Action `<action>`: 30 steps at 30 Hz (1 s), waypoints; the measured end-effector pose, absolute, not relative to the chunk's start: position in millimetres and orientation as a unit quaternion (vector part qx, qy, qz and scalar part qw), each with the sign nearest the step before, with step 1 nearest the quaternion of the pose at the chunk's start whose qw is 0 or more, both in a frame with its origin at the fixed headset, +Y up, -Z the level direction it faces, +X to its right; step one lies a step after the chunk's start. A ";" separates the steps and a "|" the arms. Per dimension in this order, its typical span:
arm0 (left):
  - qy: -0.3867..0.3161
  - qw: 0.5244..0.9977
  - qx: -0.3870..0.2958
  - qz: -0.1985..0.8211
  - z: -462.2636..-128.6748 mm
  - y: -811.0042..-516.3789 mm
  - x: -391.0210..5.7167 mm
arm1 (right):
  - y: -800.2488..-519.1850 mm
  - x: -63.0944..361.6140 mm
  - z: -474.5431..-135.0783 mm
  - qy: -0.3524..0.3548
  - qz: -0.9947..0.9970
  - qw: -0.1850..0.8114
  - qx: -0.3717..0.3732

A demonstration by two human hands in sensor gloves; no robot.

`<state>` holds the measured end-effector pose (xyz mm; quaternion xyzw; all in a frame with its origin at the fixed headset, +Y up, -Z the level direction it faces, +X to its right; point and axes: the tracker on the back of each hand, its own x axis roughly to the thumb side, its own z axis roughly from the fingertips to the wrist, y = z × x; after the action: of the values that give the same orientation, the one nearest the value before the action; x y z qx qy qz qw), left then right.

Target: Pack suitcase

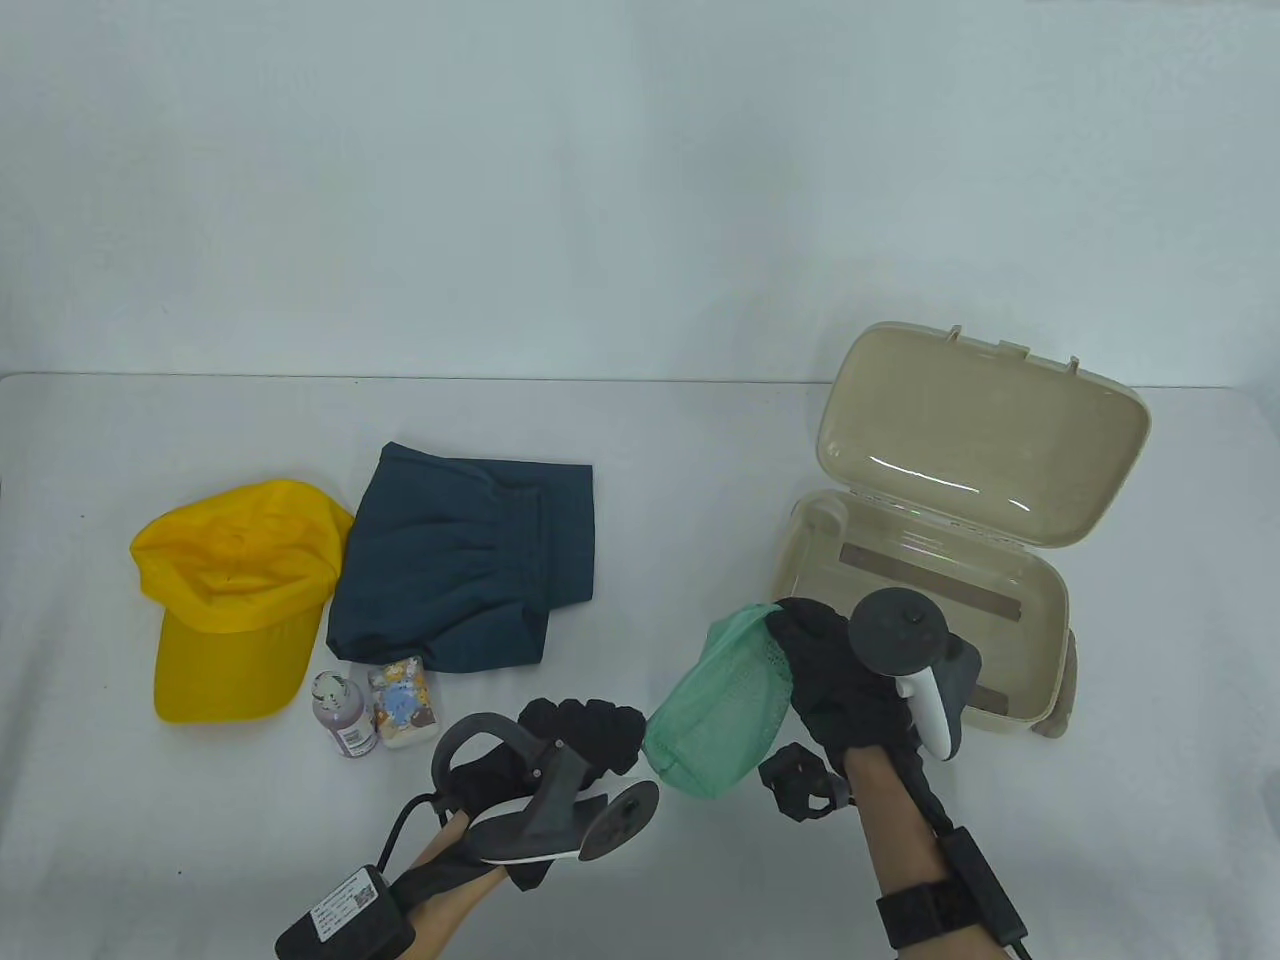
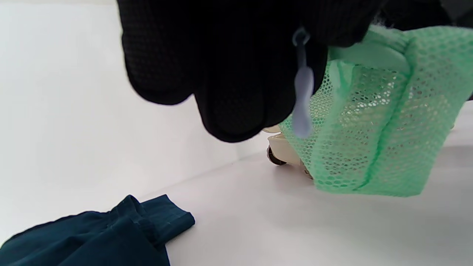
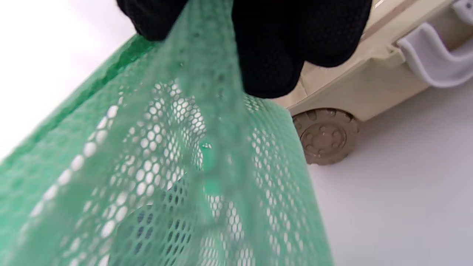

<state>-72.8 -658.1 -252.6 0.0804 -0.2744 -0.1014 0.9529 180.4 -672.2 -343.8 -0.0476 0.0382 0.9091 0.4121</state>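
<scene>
A green mesh pouch (image 1: 720,712) is held up just left of the open beige suitcase (image 1: 900,610). My right hand (image 1: 792,632) grips the pouch's upper right edge; in the right wrist view its fingers (image 3: 273,55) pinch the mesh (image 3: 166,166). My left hand (image 1: 620,735) is curled at the pouch's left end. In the left wrist view its fingers (image 2: 236,74) hold a pale zipper pull (image 2: 303,107) beside the mesh (image 2: 373,129). The suitcase lid (image 1: 980,430) stands upright at the back.
At the left lie a yellow cap (image 1: 240,600) and folded dark blue shorts (image 1: 470,560). In front of them stand a small purple bottle (image 1: 345,715) and a patterned little box (image 1: 403,703). A suitcase wheel (image 3: 325,135) rests on the white table close to the pouch.
</scene>
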 end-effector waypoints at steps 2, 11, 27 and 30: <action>-0.266 0.959 0.067 -0.067 -256.7 -657.1 -81.3 | -671.2 176.5 -342.9 0.045 0.909 0.414 -0.011; -0.180 0.965 -0.003 0.189 -279.4 -660.4 -115.3 | -657.4 130.5 -325.0 0.047 0.917 0.367 0.145; -0.170 0.932 -0.088 0.308 -284.1 -676.2 -102.7 | -661.8 110.4 -314.1 0.097 0.880 0.414 0.212; -0.145 0.929 -0.096 0.326 -288.0 -678.7 -107.4 | -661.7 109.5 -313.0 0.100 0.882 0.410 0.208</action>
<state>-107.4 -678.7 -288.0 -0.0955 -0.1447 0.3256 0.9295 109.5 -661.7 -313.0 0.2084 0.0997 0.8825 0.4097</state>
